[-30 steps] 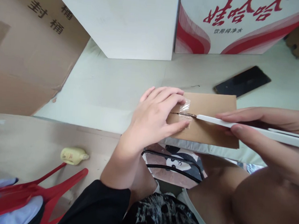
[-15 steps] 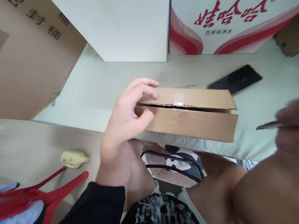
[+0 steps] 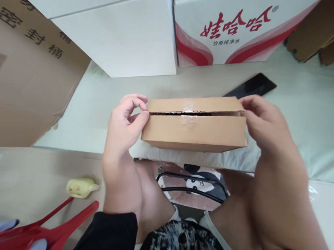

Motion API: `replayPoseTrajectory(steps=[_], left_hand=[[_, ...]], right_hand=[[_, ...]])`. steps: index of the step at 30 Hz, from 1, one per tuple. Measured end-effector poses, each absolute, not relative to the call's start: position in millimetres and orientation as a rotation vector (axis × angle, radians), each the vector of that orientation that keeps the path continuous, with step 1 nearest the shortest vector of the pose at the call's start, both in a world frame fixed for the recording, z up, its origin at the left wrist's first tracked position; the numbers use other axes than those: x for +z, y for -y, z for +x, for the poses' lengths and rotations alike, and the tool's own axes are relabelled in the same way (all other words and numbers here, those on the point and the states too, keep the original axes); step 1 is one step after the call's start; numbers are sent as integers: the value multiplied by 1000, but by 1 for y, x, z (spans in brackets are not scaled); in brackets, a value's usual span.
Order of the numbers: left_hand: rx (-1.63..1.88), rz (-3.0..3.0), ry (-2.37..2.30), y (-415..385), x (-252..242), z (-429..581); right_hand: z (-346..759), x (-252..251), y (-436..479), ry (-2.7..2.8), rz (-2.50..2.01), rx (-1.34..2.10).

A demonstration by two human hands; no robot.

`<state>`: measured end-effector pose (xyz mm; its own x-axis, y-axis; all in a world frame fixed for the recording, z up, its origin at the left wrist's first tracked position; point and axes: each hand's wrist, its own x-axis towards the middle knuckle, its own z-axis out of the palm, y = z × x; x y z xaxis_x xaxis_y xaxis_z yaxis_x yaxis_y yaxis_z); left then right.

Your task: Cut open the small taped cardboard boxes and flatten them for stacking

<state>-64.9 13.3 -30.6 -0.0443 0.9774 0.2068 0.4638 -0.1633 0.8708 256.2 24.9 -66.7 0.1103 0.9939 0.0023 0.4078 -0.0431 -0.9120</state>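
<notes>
Cardboard box (image 3: 194, 131) | between left hand (image 3: 125, 123) and right hand (image 3: 268, 124) | touching both

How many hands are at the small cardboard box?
2: the left hand at the cardboard box's left end, the right hand at its right end.

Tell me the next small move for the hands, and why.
Probably ease the two flaps of the small carton apart: the tape across their seam appears split, a dark gap shows between them, and the left hand and right hand are at opposite ends.
</notes>
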Motion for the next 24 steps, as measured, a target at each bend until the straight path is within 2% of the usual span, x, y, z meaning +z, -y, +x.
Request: replayPoseTrajectory(steps=[4, 9, 12, 16, 24], left_hand=[[1335, 1384, -1539, -16, -33, -60], [1369, 1192, -1505, -20, -34, -59], [1154, 1410, -1374, -25, -40, -70], [853, 1786, -1189, -29, -49, -85], [838, 2013, -1205, -24, -47, -84]], right_hand=[[255, -62, -20, 1451, -1192, 764], [258, -59, -15, 1705, -1038, 857], [261, -59, -15, 1969, -938, 917], [257, -60, -13, 2031, -813, 959], [242, -53, -4, 1929, -855, 1063]])
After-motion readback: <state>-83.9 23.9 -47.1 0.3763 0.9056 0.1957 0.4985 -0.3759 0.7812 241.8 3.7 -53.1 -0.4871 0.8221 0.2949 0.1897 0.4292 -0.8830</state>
